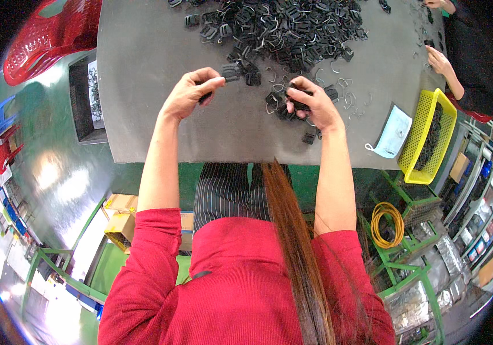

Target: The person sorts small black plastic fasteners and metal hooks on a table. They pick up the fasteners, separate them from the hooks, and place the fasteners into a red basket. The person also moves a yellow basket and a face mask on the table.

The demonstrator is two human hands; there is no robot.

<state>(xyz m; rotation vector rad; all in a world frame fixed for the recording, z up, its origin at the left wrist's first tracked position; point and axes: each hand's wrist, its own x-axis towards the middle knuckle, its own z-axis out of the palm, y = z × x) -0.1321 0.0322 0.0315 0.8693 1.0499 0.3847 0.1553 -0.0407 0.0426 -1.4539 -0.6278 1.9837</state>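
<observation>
Both my hands are over the grey tabletop (148, 75), just in front of a large heap of small black plastic buckles (281, 29). My left hand (192, 92) is closed, thumb against forefinger, with a dark piece partly showing under the fingers. Its fingertips lie beside a few loose buckles (252, 79) at the heap's near edge. My right hand (314, 106) curls around a black buckle (298, 99), mostly covered by the fingers. Below and around it lie more black buckles and thin bent metal wire hooks (347, 92). A single buckle (308, 138) lies nearer to me.
At the table's right edge stands a yellow basket (412, 158) holding dark pieces, beside a light blue face mask (393, 132). Another person's hand (439, 62) is at the far right. A dark bin (79, 109) with metal pieces sits off the left edge; red chairs (56, 40) stand beyond.
</observation>
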